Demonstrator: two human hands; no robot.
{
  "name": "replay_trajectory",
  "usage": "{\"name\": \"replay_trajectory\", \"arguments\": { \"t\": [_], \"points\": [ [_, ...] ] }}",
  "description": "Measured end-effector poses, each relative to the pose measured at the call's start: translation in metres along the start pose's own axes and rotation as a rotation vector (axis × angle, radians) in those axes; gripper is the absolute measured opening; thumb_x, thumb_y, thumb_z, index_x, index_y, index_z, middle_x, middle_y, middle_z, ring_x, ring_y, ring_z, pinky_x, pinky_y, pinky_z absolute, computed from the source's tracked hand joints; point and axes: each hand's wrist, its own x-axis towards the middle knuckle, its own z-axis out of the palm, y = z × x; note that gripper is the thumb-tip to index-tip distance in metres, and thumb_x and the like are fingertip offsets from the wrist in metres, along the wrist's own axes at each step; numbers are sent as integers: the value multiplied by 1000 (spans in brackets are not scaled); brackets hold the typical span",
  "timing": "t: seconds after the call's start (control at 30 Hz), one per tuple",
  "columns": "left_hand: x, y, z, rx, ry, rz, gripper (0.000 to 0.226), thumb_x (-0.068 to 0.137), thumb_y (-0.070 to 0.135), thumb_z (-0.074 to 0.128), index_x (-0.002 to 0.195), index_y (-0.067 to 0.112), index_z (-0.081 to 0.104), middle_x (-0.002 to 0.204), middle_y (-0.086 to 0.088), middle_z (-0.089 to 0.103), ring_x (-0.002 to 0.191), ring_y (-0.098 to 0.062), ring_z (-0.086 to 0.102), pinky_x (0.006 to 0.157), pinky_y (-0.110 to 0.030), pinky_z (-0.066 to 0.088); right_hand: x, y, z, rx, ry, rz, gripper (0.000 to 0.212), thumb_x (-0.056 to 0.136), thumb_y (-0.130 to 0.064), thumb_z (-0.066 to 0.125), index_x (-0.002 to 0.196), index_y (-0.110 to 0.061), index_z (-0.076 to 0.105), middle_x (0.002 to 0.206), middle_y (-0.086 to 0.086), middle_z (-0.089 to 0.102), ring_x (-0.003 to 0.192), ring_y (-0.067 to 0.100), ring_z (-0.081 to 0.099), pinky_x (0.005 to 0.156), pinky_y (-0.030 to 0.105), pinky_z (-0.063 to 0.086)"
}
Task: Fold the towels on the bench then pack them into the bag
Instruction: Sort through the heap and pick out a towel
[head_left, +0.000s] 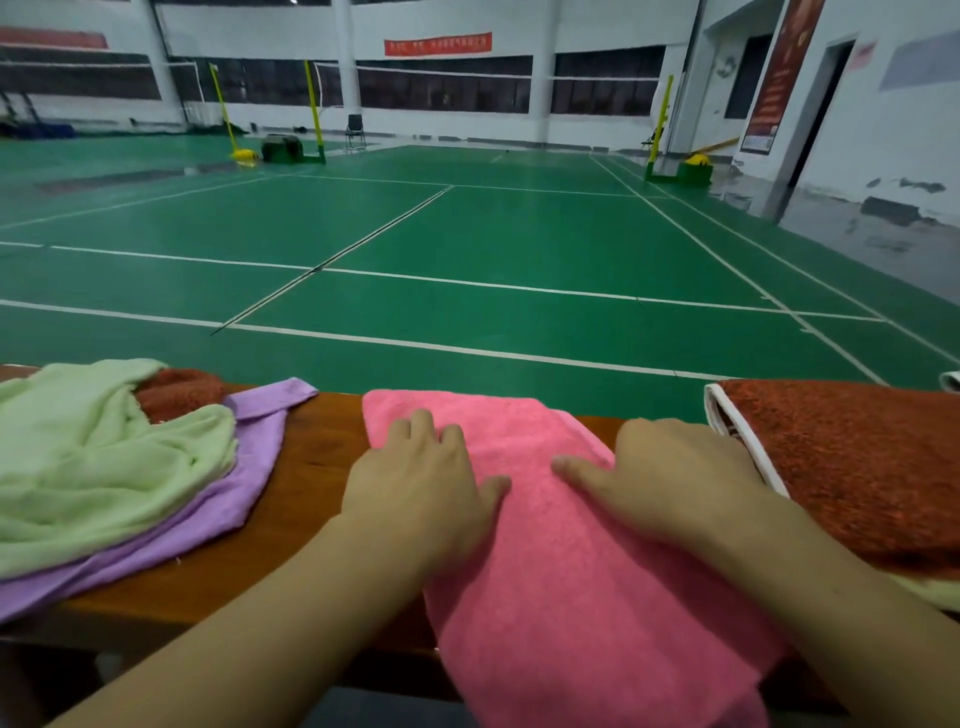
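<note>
Both hands, left and right, press flat and open on pink towel, draped over wooden tabletop; green court beyond.

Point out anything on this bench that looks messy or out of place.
The green towel lies crumpled in a heap on the purple towel at the bench's left end, both unfolded. The pink towel hangs over the near edge.
</note>
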Motion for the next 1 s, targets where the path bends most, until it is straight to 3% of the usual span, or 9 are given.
{"name": "replay_trajectory", "arguments": {
  "t": [0.17,0.23,0.37,0.43,0.53,0.67,0.77,0.87,1.0],
  "points": [
    [23,-14,9,-140,-12,186,63,100,64,36,143,19,43,145,-7,39,136,-25,36,116,-41,31,6,2,6,16,9,4,70,77,-92,39,69,-23,39,108,6,70,101,30,66,70,34,39],
    [28,-18,8,-261,33,193,61,98,62,43,143,20,45,144,-5,43,133,-23,42,114,-36,33,8,5,7,18,15,21,72,74,-95,37,70,-23,40,109,6,71,102,30,67,72,35,41],
    [25,-25,-8,-54,234,-71,60,92,70,45,113,15,57,115,-8,58,105,-28,58,88,-38,45,9,10,8,-6,27,38,76,74,-98,29,75,-22,43,110,4,70,105,29,65,76,37,41],
    [20,-28,-15,72,145,-90,57,89,74,45,90,18,59,98,-5,64,85,-25,58,76,-34,46,9,9,10,-11,12,14,74,76,-95,32,77,-22,43,105,3,68,100,28,65,74,36,41],
    [18,-26,-13,-13,-9,-63,58,91,70,49,69,17,50,70,1,50,73,-23,52,69,-31,41,12,4,9,67,-31,-15,64,82,-86,43,73,-23,44,86,-1,58,83,25,57,71,34,43],
    [22,-23,-10,-199,-3,-39,53,94,59,57,65,16,49,65,0,48,65,-22,50,64,-32,36,16,3,8,198,-71,-80,46,92,-63,56,75,-22,47,89,3,59,82,24,54,69,31,39],
    [24,-24,-10,-402,109,-53,48,92,53,64,68,14,50,65,-2,52,59,-19,47,56,-35,31,16,4,4,309,17,-96,35,96,-53,57,95,-18,57,105,6,65,99,29,61,74,34,42],
    [27,-27,-11,-540,164,-59,48,88,53,69,74,8,56,66,-6,60,58,-21,51,56,-35,37,9,5,-4,320,36,-73,41,97,-56,54,106,-16,57,116,7,65,109,29,61,80,35,42],
    [26,-30,-6,-484,74,-37,49,82,53,75,68,14,48,59,-2,50,54,-19,45,55,-34,34,-5,0,1,93,-31,-67,59,85,-78,52,91,-19,55,115,7,69,106,30,65,78,35,45]
  ]
}}
